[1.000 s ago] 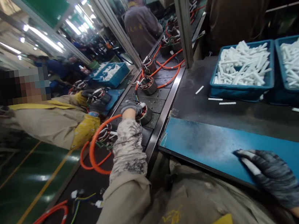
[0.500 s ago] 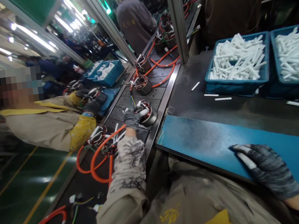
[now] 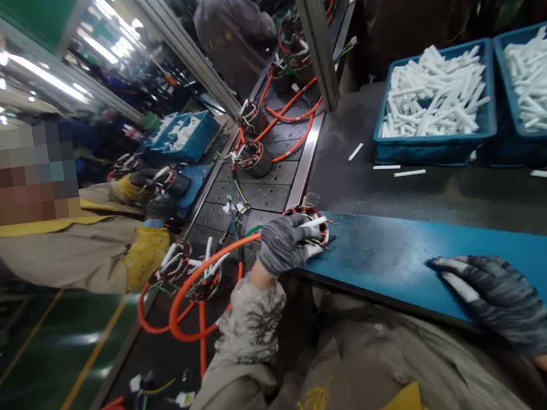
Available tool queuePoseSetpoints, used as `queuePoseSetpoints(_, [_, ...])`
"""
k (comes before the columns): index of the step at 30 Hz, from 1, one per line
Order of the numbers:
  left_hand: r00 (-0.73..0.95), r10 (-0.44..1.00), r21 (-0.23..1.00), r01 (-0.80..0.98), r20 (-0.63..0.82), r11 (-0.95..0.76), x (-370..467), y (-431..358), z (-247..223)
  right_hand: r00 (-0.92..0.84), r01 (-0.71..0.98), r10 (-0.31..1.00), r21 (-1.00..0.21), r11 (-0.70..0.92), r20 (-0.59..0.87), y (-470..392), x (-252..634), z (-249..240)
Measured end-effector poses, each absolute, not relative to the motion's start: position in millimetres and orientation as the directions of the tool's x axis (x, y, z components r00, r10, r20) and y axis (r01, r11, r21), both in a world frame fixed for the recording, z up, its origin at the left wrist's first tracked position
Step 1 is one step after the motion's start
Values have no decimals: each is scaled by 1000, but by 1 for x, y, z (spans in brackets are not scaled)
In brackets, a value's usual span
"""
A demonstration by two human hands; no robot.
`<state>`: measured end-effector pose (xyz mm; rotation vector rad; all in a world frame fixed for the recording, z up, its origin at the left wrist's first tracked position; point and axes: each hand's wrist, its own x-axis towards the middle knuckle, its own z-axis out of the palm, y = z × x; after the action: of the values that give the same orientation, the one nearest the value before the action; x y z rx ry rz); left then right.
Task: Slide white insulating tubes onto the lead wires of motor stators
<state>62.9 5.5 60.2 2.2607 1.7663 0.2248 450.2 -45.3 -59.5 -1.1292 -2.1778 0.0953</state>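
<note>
My left hand (image 3: pixel 286 242), in a grey striped glove, is closed on the rim of a motor stator (image 3: pixel 326 233) with reddish copper windings. The stator is at the left end of the blue mat (image 3: pixel 373 239), partly hidden by my fingers. An orange cable (image 3: pixel 205 261) loops away from it to the left. Low over the right part of the mat is my gloved right hand (image 3: pixel 508 302), fingers curled together around a short white tube (image 3: pixel 462 286). The fingers cover part of that tube.
Two blue bins (image 3: pixel 440 146) of white tubes stand on the dark bench, with several loose tubes (image 3: pixel 409 173) in front. More stators (image 3: pixel 253 157) with orange cables line the conveyor. A co-worker's yellow-cuffed arm (image 3: pixel 146 255) is across it. A metal post (image 3: pixel 315 38) rises beyond the bench.
My left hand has brought the stator from the conveyor rightward and nearer, onto the mat's left end. My right hand has stayed over the mat. The view has shifted slightly.
</note>
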Motion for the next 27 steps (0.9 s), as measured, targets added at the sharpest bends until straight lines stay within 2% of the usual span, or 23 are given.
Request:
queuePoseSetpoints(3, [455,890,436,796,27,-420,92,13,56,-388,724,792,-375,578,471,-43,451,-59])
queuePoseSetpoints(7, [671,727,539,563,146,-627,127,14,63,-292,695,903,-578,427,316,-35,438,-38])
queuePoseSetpoints(10, [692,693,616,461,201,-638,140,8,83,-202,604,920,-696,388,337,-23,424,-15])
queuePoseSetpoints(12, [609,760,637,497,228,-589,143,6,95,-258,511,890,-729,455,375,-14,419,-6])
queuePoseSetpoints(15, [520,828,518,659,211,-545,151,7,97,-438,324,801,-759,564,408,0,415,-5])
queuePoseSetpoints(18, [557,828,350,764,65,-542,168,12,90,-509,184,743,-789,587,434,11,410,-9])
queuePoseSetpoints(21, [492,867,189,861,-74,-472,182,10,93,-486,96,777,-859,503,400,21,398,-7])
queuePoseSetpoints(24, [382,921,-13,923,-68,-384,180,0,100,-468,25,833,-938,347,296,30,387,4])
queuePoseSetpoints(26, [346,937,-61,935,-50,-349,172,-5,100,-518,8,825,-962,272,228,38,383,14])
queuePoseSetpoints(27, [346,936,-40,936,-64,-349,167,-6,97,-555,13,807,-969,249,200,42,381,18])
